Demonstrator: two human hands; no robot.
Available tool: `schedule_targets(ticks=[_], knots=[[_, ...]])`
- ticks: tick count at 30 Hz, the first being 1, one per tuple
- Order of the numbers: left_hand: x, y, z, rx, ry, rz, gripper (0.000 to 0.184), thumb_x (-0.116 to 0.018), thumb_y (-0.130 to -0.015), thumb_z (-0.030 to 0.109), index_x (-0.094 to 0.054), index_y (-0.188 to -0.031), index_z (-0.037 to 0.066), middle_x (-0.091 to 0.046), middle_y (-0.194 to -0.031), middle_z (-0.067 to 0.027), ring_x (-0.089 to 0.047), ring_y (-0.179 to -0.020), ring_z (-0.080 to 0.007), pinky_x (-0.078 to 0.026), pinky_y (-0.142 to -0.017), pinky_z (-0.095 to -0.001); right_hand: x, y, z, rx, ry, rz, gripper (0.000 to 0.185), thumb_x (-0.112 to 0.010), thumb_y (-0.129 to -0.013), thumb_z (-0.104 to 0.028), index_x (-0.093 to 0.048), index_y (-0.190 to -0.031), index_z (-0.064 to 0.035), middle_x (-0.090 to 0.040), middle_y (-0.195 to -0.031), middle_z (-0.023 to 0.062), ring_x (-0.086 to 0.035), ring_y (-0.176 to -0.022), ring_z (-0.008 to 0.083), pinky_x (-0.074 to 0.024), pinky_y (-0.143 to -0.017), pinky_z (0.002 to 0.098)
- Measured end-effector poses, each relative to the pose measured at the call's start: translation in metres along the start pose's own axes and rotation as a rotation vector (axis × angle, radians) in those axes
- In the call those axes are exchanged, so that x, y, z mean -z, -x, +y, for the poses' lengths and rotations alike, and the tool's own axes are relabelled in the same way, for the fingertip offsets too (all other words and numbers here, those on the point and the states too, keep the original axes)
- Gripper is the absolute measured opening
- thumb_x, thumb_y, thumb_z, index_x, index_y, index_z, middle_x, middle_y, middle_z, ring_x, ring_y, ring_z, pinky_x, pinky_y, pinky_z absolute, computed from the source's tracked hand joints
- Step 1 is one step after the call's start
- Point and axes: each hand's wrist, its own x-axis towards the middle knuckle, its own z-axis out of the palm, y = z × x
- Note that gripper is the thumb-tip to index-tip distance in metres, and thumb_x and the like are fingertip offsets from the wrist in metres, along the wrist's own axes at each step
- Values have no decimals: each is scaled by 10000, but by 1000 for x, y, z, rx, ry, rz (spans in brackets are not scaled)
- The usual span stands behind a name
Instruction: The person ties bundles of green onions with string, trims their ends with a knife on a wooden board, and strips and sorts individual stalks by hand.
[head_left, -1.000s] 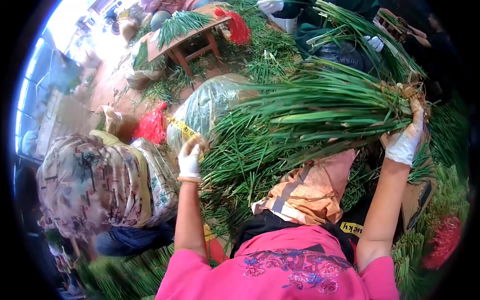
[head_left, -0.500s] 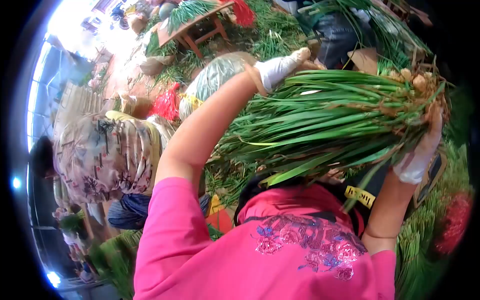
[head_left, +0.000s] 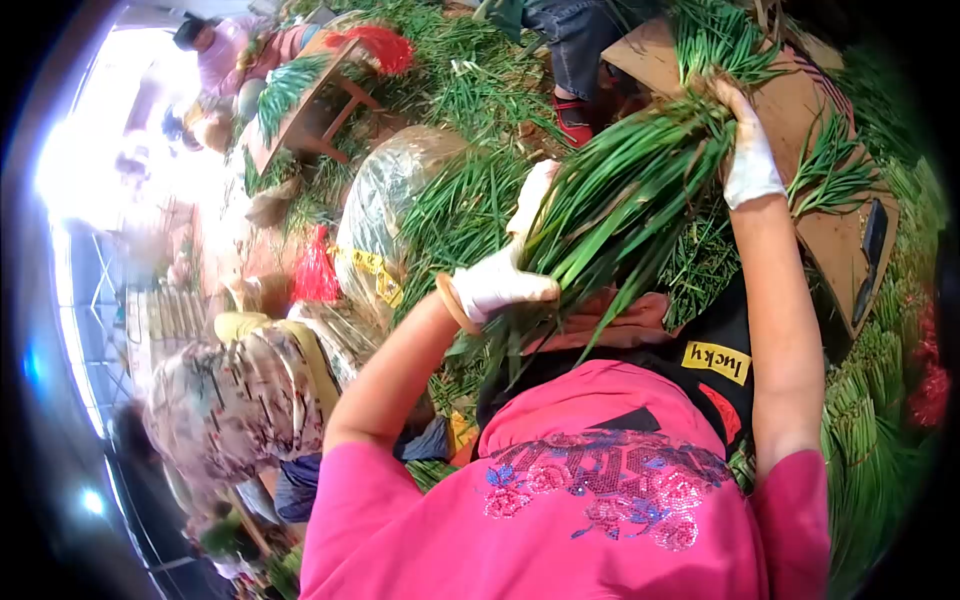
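My right hand (head_left: 750, 150), in a white glove, is closed around the root end of a bunch of green chives (head_left: 635, 185). The long flat leaves hang down and to the left from it. My left hand (head_left: 500, 275), also gloved and with a tan band at the wrist, is at the leaf ends. Its thumb and fingers are spread wide, with leaves lying against it and between them. Just beyond my right hand, a wooden board (head_left: 790, 120) holds a smaller bunch of chives (head_left: 715, 45) and some loose stalks (head_left: 832, 170).
A clear plastic bag of greens (head_left: 385, 190) stands left of my left hand. A co-worker in a patterned top (head_left: 245, 405) bends at the left. Another person's jeans leg (head_left: 575, 45) is at the top. A low wooden table (head_left: 300, 110) stands farther back. Dense green stalks (head_left: 870, 440) line the right.
The bunch has swung from level to slanting, its root end moving up and left. My right hand has risen with it. My left hand has come down off its upper side to the leaf ends.
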Motion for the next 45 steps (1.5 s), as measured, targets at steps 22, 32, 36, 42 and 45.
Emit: schedule_targets(ticks=[22, 32, 36, 42, 45], knots=[[-17, -9, 49, -55, -148, 143, 583, -730, -706, 106, -503, -1239, 40, -561, -1192, -76, -534, -1082, -208, -453, -899, -325, -99, -17, -51, 314, -66, -395, 242, -534, -867, -301, -578, -972, -88, -633, -936, 93, -613, -841, 208, -511, -747, 350], [73, 10, 0, 498, -14, 397, 177, -583, -739, 118, -620, -774, -51, -601, -636, -113, -583, -559, -195, -478, -543, -277, 56, 32, 36, 259, 1571, -522, 410, -595, -744, -460, -677, -855, -73, -652, -837, 131, -636, -784, 278, -506, -672, 384], [80, 4, 17, 468, -37, 304, 183, -563, -764, 143, -625, -748, -29, -594, -619, -99, -558, -528, -171, -449, -506, -268, 7, 134, 93, 714, 1328, -1017, 271, -644, -686, -315, -671, -846, -98, -631, -772, 113, -632, -735, 293, -506, -638, 375], [37, -14, 79, 328, -115, 417, 162, -624, -699, 66, -631, -819, -42, -622, -690, -101, -573, -569, -159, -450, -523, -251, -47, 159, 157, 626, 1139, -1212, 75, -601, -638, -100, -646, -670, -48, -630, -690, 139, -636, -668, 324, -501, -547, 404], [-9, -11, 131, 254, -337, 337, 223, -596, -675, 100, -618, -836, -54, -605, -688, -116, -527, -531, -148, -397, -478, -217, -97, 210, 166, 695, 944, -1402, 95, -596, -651, -93, -630, -702, -21, -631, -699, 133, -635, -655, 312, -504, -544, 391]])
